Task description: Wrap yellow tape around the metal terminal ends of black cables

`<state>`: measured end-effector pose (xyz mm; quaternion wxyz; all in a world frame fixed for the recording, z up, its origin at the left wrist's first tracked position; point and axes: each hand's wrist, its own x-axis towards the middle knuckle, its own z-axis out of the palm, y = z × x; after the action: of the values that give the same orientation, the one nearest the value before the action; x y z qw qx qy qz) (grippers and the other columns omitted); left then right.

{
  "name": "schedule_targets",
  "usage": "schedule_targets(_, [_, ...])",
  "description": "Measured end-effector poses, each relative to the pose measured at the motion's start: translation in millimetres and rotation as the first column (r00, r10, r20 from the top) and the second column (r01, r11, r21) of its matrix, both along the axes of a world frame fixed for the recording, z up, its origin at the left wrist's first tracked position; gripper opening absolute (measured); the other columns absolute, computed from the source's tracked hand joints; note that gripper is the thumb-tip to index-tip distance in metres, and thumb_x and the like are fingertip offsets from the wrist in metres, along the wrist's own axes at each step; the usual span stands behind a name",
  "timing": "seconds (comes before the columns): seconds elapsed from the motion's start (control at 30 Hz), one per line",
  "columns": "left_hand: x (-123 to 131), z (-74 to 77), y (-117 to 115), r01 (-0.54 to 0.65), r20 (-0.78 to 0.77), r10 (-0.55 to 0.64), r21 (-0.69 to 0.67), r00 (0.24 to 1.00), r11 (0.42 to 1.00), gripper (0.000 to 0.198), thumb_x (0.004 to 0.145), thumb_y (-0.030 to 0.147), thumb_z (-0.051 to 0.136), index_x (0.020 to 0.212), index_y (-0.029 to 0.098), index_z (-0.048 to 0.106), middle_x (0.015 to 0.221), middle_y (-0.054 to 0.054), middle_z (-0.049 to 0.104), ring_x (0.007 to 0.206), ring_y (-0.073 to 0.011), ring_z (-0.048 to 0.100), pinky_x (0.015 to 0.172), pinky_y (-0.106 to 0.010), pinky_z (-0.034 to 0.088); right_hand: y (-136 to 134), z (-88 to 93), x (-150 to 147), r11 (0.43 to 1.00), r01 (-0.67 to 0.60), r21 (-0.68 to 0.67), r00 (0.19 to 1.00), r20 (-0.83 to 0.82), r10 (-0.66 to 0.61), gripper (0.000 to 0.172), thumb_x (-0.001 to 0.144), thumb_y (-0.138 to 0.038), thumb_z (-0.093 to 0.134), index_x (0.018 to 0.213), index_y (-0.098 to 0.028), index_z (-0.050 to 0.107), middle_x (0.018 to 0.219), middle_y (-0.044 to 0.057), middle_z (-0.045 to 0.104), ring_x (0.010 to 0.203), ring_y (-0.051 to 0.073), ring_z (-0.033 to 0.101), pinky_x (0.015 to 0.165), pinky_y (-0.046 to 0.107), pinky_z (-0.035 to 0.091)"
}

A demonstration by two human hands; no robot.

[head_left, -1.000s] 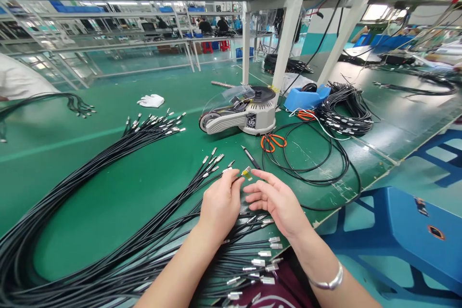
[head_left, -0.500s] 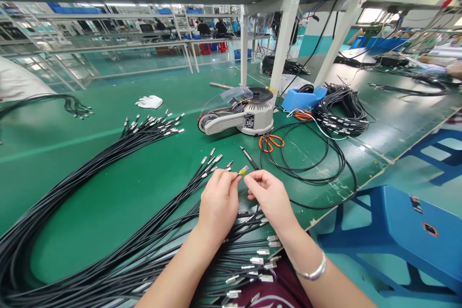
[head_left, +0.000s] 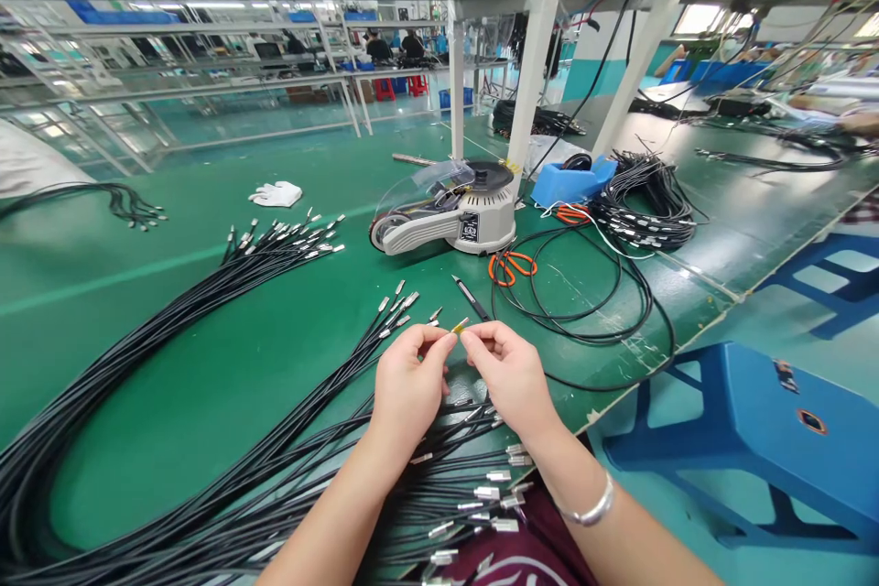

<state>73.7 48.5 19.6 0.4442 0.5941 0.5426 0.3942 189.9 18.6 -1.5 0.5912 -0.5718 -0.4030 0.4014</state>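
Note:
My left hand is closed in a pinch on a cable's metal plug, which has yellow tape around it. From the other side, the thumb and forefinger of my right hand pinch the same taped plug. Most of this cable is hidden behind my hands. Under my wrists lies a bundle of black cables with silver plugs, which curves round to the left of the table. A pen-like cutter lies just beyond my fingertips.
Beyond my hands stands a grey tape dispenser. Orange-handled scissors, loose black cable loops, a blue holder and a coiled cable bundle are at right. A white glove lies left; a blue stool stands beside the table.
My right fingertips have moved in from just beside the plug to pinch it. The plug has turned and shows edge-on. The view has shifted slightly.

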Motion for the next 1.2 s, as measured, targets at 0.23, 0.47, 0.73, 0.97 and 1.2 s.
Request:
schedule_targets(0.23, [2,5.6,1,0.025,0.204,0.008,-0.155,0.979,0.988,0.021,0.071,0.035,0.066,0.067,0.015,0.058,0.049,0.008,0.053,0.032,-0.0071,0.050,0.035,-0.019,0.038,2,-0.1,0,1.000,-0.005,0.019,1.000,0.024,0.004,0.017,0.079,-0.035,0.062,0.078,-0.019,0.065,0.082,0.005,0.068,0.073,0.018,0.063,0.067,0.029,0.050])
schedule_targets(0.47, [-2,3.4,4,0.121,0.343,-0.044,-0.206,0.938,0.971,0.023,0.073,0.034,0.066,0.066,0.014,0.056,0.049,0.006,0.055,0.033,-0.0063,0.050,0.038,-0.018,0.040,4,0.8,0,0.999,-0.024,0.044,0.999,0.038,0.022,0.015,0.080,-0.033,0.062,0.080,-0.018,0.066,0.081,0.005,0.068,0.071,0.017,0.063,0.067,0.028,0.051])
schedule_targets(0.73, [-14,6.7,13,0.410,0.485,-0.231,-0.304,0.844,0.860,0.026,0.070,0.037,0.069,0.065,0.013,0.058,0.046,0.007,0.048,0.033,-0.0047,0.041,0.032,-0.017,0.037,7,-5.3,8,0.971,-0.116,0.209,0.986,0.139,0.088,0.013,0.083,-0.030,0.062,0.076,-0.019,0.062,0.077,0.002,0.063,0.072,0.015,0.061,0.069,0.027,0.051])
schedule_targets(0.97, [-25,11.4,19,0.577,0.542,-0.347,-0.338,0.765,0.744,0.029,0.065,0.037,0.072,0.060,0.012,0.058,0.040,0.007,0.040,0.032,-0.0029,0.030,0.030,-0.017,0.033,13,4.1,24,0.841,-0.389,0.375,0.902,0.342,0.264,0.006,0.085,-0.023,0.060,0.090,-0.022,0.063,0.088,0.003,0.063,0.081,0.016,0.060,0.075,0.029,0.051])
schedule_targets(1.2, [-23,10.9,17,0.537,0.426,-0.400,-0.275,0.812,0.797,0.025,0.072,0.037,0.066,0.065,0.015,0.056,0.048,0.007,0.043,0.035,-0.0037,0.033,0.032,-0.017,0.030,13,6.9,36,0.852,-0.418,0.315,0.901,0.265,0.344,0.011,0.085,-0.027,0.061,0.091,-0.021,0.067,0.091,0.004,0.065,0.084,0.017,0.061,0.076,0.030,0.051])
